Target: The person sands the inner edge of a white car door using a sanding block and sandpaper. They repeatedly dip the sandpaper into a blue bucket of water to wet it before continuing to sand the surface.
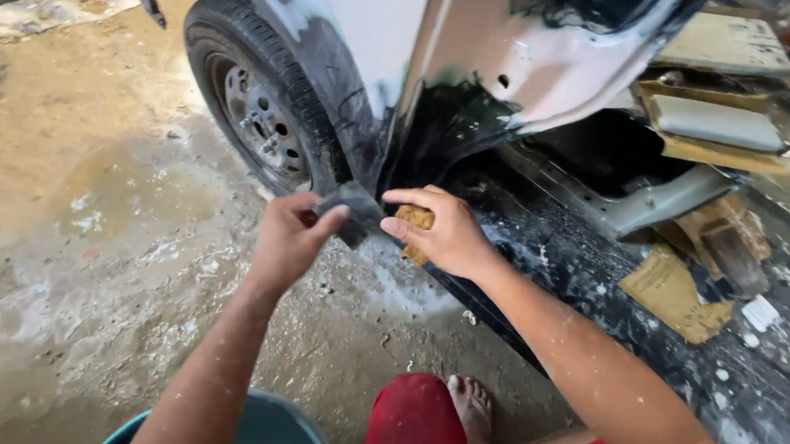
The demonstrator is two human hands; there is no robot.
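Against the car's lower sill (541, 260), the right hand (445, 235) presses a tan sponge (413, 223) to wet it, while the left hand (287, 238) pinches dark sandpaper (351, 212) ready.

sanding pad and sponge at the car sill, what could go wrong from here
1. The left hand pinches the dark sanding pad only at its edge; it might slip free.
2. The right hand holds a wet-looking yellow sponge; its fingers work close to the sill edge, which could scrape them.
3. A bare foot rests on the wet floor, so slipping seems possible.
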